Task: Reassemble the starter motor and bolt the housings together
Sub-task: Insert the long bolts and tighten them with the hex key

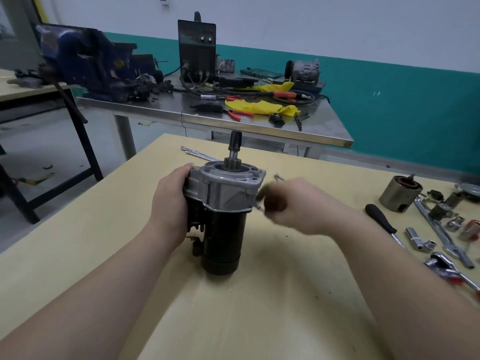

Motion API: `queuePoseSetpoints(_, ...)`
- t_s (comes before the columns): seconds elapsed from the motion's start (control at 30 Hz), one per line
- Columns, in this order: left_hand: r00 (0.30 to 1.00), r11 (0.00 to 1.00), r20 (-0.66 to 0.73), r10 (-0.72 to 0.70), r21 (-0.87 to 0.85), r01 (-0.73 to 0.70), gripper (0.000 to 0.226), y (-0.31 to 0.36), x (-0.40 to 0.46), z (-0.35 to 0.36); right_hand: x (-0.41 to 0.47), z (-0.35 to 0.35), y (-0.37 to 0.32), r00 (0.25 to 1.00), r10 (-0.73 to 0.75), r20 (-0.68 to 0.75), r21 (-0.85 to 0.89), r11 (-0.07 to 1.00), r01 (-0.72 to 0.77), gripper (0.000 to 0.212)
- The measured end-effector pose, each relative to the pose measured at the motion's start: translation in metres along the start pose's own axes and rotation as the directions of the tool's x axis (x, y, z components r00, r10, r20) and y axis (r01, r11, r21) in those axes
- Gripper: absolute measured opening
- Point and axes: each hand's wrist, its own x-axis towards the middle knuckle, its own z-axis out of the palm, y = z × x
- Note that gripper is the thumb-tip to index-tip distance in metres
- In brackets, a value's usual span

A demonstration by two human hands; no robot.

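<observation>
The starter motor [223, 229] stands upright on the wooden table [259, 307], black body below, silver aluminium housing [228, 188] on top, pinion shaft [235, 149] pointing up. My left hand [170, 201] grips the left side of the housing. My right hand [291, 203] is blurred beside the housing's right corner, fingers curled and pinching a small bolt [258, 206] at the flange. A loose bolt [278, 176] lies just behind the right hand.
To the right lie a cylindrical motor part [400, 193], a black-handled screwdriver [381, 219], sockets [415, 237], a wrench [439, 229] and a ratchet [449, 268]. An extension bar [197, 153] lies behind the motor. A steel bench [233, 110] with a vise and welder stands beyond.
</observation>
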Motion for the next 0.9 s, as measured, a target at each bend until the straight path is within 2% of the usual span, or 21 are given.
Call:
queuePoseSetpoints(0.03,1.000,1.000,0.014,0.012,0.010,-0.012,0.028,0.001,-0.001,0.001,-0.003,-0.012,0.003,0.992,0.001,-0.128,0.199,0.980,0.024,0.046)
queuePoseSetpoints(0.07,0.999,0.999,0.026,0.030,0.019,-0.030,0.029,0.001,-0.001,0.001,-0.007,-0.023,0.004,0.969,0.007,-0.247,0.420,0.902,0.101,0.049)
queuePoseSetpoints(0.13,0.997,0.996,0.033,0.076,0.051,-0.078,0.032,0.001,-0.002,0.002,-0.015,-0.039,-0.001,0.895,0.063,-0.441,0.734,0.600,0.319,0.039)
queuePoseSetpoints(0.2,0.992,0.987,0.028,0.126,0.101,-0.128,0.035,0.000,-0.002,0.002,-0.020,-0.043,-0.015,0.866,0.114,-0.486,0.857,0.256,0.447,0.026)
queuePoseSetpoints(0.27,0.987,0.974,0.030,0.161,0.157,-0.164,0.039,-0.001,-0.002,0.002,-0.023,-0.041,-0.030,0.907,0.045,-0.418,0.905,-0.065,0.420,0.031)
queuePoseSetpoints(0.3,0.986,0.970,0.029,0.167,0.173,-0.170,0.041,-0.001,-0.002,0.002,-0.023,-0.039,-0.038,0.920,-0.023,-0.391,0.910,-0.162,0.382,0.035)
queuePoseSetpoints(0.33,0.985,0.968,0.025,0.168,0.183,-0.170,0.043,-0.001,-0.002,0.003,-0.023,-0.036,-0.045,0.923,-0.071,-0.378,0.913,-0.195,0.359,0.038)
queuePoseSetpoints(0.37,0.985,0.967,0.019,0.169,0.190,-0.170,0.044,0.000,-0.004,0.004,-0.023,-0.033,-0.051,0.923,-0.070,-0.379,0.918,-0.156,0.365,0.037)
queuePoseSetpoints(0.43,0.982,0.962,0.011,0.189,0.201,-0.187,0.042,0.002,-0.005,0.005,-0.021,-0.029,-0.061,0.895,0.058,-0.441,0.896,0.092,0.435,0.029)
queuePoseSetpoints(0.5,0.975,0.943,0.024,0.222,0.247,-0.221,0.039,0.002,-0.006,0.006,-0.021,-0.027,-0.069,0.805,0.139,-0.577,0.785,0.367,0.499,0.026)
queuePoseSetpoints(0.57,0.971,0.938,0.050,0.236,0.251,-0.240,0.041,0.002,-0.006,0.006,-0.023,-0.026,-0.076,0.732,0.075,-0.677,0.646,0.539,0.541,0.025)
queuePoseSetpoints(0.6,0.966,0.931,0.061,0.251,0.258,-0.258,0.040,0.001,-0.006,0.006,-0.024,-0.026,-0.080,0.717,0.034,-0.696,0.593,0.592,0.547,0.022)
queuePoseSetpoints(0.67,0.955,0.911,0.078,0.287,0.287,-0.297,0.037,0.001,-0.007,0.005,-0.027,-0.024,-0.087,0.717,-0.013,-0.697,0.552,0.628,0.548,0.015)
queuePoseSetpoints(0.8,0.942,0.916,0.113,0.315,0.224,-0.333,0.042,0.003,-0.012,0.008,-0.033,-0.023,-0.094,0.766,-0.007,-0.643,0.567,0.667,0.482,0.034)
queuePoseSetpoints(0.9,0.940,0.923,0.117,0.320,0.187,-0.337,0.041,0.006,-0.015,0.010,-0.036,-0.025,-0.095,0.769,-0.029,-0.638,0.500,0.744,0.443,0.035)
